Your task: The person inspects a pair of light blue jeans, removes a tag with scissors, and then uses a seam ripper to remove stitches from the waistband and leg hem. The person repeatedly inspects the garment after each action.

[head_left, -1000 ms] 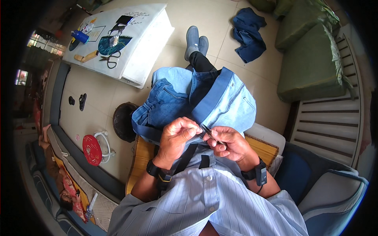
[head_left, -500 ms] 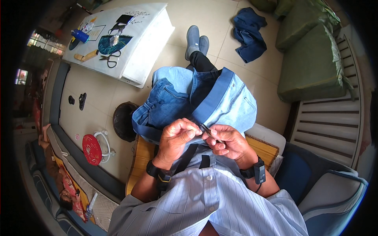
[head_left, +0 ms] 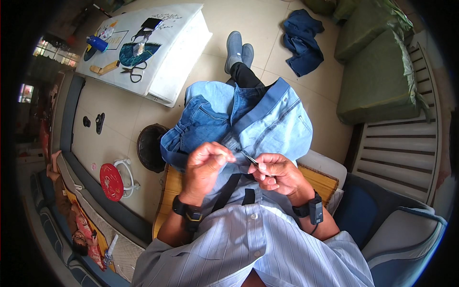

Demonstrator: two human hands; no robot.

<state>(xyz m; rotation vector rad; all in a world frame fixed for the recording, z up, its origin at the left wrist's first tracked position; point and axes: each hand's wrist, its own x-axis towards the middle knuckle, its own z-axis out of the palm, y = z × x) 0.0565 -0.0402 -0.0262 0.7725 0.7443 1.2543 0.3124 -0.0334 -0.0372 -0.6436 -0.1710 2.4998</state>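
Blue denim garments (head_left: 201, 122) lie over my lap, with a lighter piece and dark band at the right. My left hand (head_left: 205, 170) pinches with thumb and forefinger over the denim; whatever is between the fingertips is too small to make out. My right hand (head_left: 275, 174) grips a small dark metal tool (head_left: 251, 160), apparently snips, its tip pointing up-left toward the left fingers, a small gap between. Black straps cross the pale cloth below both hands.
A white table (head_left: 179, 67) holds scissors (head_left: 134, 71) and a blue bottle (head_left: 98, 44). A dark bin (head_left: 150, 148), red-seated stool (head_left: 112, 182) and crumpled jeans (head_left: 301, 40) are on the floor. Another person (head_left: 79, 227) lies on a couch at left. Green covered cushions (head_left: 375, 81) are right.
My left hand has moved slightly left, widening the gap from my right hand. The denim band near the fingers has shifted, showing more of the cloth beneath.
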